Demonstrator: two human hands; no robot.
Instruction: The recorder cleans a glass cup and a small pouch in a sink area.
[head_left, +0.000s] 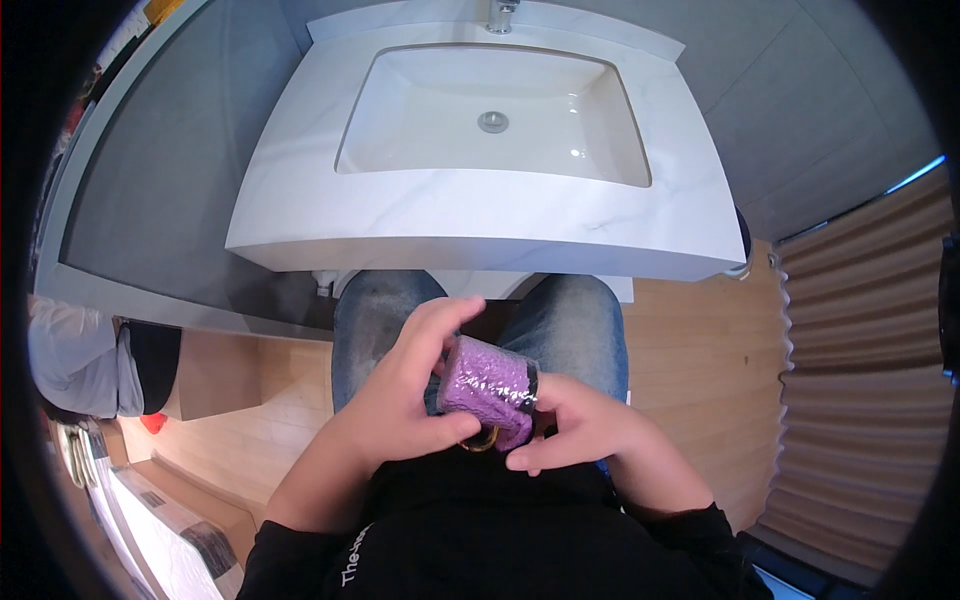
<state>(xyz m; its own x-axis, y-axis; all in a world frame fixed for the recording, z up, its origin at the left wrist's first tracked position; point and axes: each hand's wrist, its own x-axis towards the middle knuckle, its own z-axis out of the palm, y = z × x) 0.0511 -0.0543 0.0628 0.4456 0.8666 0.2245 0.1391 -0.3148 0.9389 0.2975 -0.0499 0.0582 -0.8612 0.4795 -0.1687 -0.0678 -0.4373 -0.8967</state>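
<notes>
A shiny purple roll-shaped thing (487, 379) in clear wrap, with a black band at its right end, lies between my hands above my lap. My left hand (412, 390) cups its left side, thumb at the lower edge and fingers over the top. At the black-banded end, my right hand (577, 420) grips with thumb and fingers. A small gold-coloured ring part (480, 439) shows under the roll. What the roll is made of cannot be told. Some fingertips are hidden behind it.
Ahead stands a white marbled washbasin counter (480, 210) with a rectangular sink (491, 161) and a chrome tap (501, 16). A pleated brown curtain (862, 360) hangs at the right. Cardboard boxes (217, 375) and a wrapped flat package (165, 517) are at the left, beside a grey-framed panel (172, 165).
</notes>
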